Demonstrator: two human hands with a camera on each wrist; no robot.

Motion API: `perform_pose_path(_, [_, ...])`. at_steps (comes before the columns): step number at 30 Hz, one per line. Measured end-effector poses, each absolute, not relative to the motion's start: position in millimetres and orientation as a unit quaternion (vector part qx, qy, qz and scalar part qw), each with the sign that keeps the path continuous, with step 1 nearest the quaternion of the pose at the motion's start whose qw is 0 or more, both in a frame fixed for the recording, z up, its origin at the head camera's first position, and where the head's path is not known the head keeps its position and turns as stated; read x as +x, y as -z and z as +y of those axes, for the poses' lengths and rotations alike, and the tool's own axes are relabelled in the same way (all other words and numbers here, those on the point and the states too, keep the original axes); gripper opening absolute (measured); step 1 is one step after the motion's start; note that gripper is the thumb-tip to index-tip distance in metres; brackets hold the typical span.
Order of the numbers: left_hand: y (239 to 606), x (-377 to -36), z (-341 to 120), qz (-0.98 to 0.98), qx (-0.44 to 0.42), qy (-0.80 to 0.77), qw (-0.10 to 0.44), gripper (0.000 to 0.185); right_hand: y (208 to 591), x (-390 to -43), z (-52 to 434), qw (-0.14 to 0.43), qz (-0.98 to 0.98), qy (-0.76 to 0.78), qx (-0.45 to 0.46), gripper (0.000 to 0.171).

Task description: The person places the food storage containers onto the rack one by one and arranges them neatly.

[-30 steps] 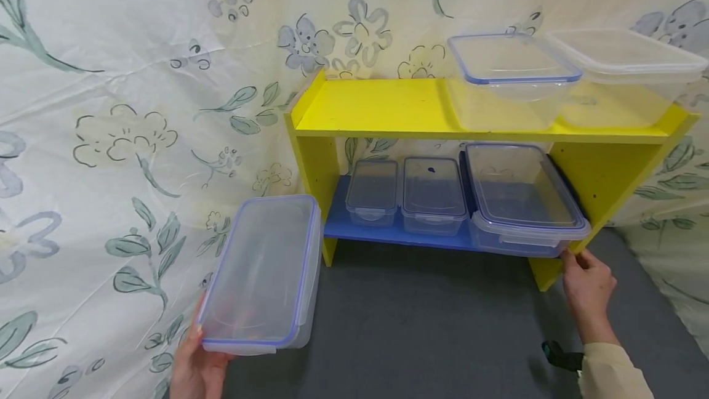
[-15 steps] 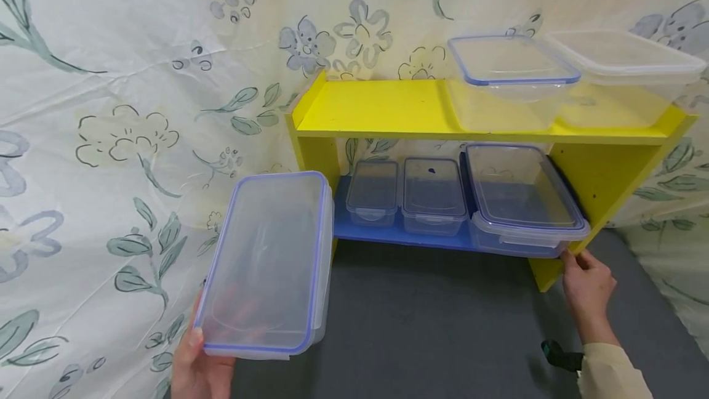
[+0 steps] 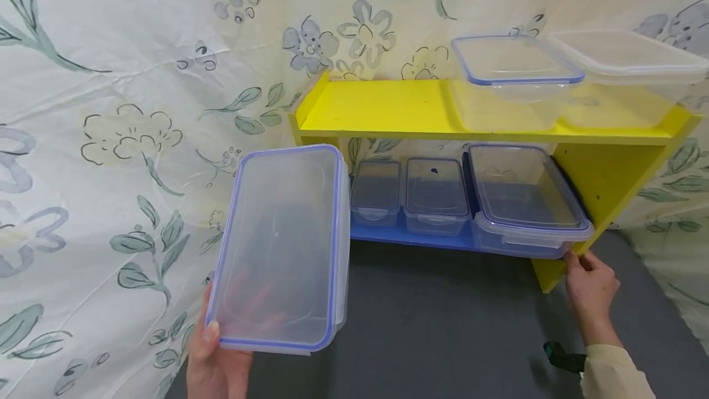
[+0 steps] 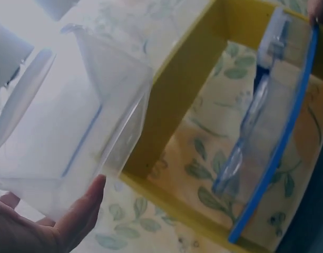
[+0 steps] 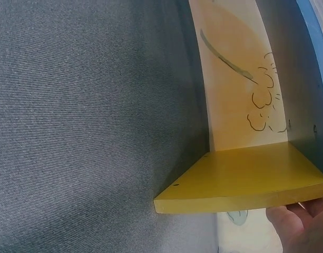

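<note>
My left hand (image 3: pixel 220 353) grips the near end of a clear plastic container (image 3: pixel 282 245) with a blue-rimmed lid, thumb on the lid edge and fingers showing through from beneath. The box hangs tilted in the air just left of the yellow shelf unit (image 3: pixel 382 109), overlapping its left upright. The left wrist view shows the container (image 4: pixel 71 126) resting in my palm (image 4: pixel 45 226) beside the shelf's yellow upright (image 4: pixel 172 100). My right hand (image 3: pixel 588 285) holds the low front edge of the unit's right side panel (image 3: pixel 606 183); the right wrist view shows fingers (image 5: pixel 301 226) under that panel (image 5: pixel 245 182).
Two large clear boxes (image 3: pixel 515 79) (image 3: pixel 626 72) stand at the right of the top board. The blue lower board (image 3: pixel 410 237) carries two small lidded boxes (image 3: pixel 375 193) (image 3: pixel 434 196) and a large one (image 3: pixel 526 199). A floral sheet (image 3: pixel 111 140) hangs behind; the floor is grey carpet (image 3: pixel 432 325).
My left hand has lifted the container up and to the right, closer to the shelf's left side. The right hand has stayed on the side panel.
</note>
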State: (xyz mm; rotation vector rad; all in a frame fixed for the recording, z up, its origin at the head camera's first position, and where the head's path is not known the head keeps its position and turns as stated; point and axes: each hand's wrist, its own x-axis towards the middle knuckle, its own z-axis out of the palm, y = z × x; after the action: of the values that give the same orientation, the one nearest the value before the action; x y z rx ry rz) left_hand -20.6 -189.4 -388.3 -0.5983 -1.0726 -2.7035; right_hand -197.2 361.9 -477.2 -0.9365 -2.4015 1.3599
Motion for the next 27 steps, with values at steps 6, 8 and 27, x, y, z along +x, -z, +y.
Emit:
perform_pose_path(6, [378.9, -24.8, -178.6, -0.361, -0.195, 0.906, 0.108, 0.057, 479.6, -197.3, 361.0, 0.114, -0.821, -0.460, -0.317, 0.059])
perform_pose_path(8, [375.2, -26.6, -173.7, -0.373, -0.189, 0.901, 0.118, 0.057, 479.5, -197.4, 361.1, 0.119, -0.820, -0.462, -0.318, 0.059])
perform_pose_path(27, [349.1, -38.9, -120.2, -0.354, -0.155, 0.898, 0.209, 0.057, 476.7, -195.8, 360.2, 0.130, -0.814, -0.467, -0.320, 0.054])
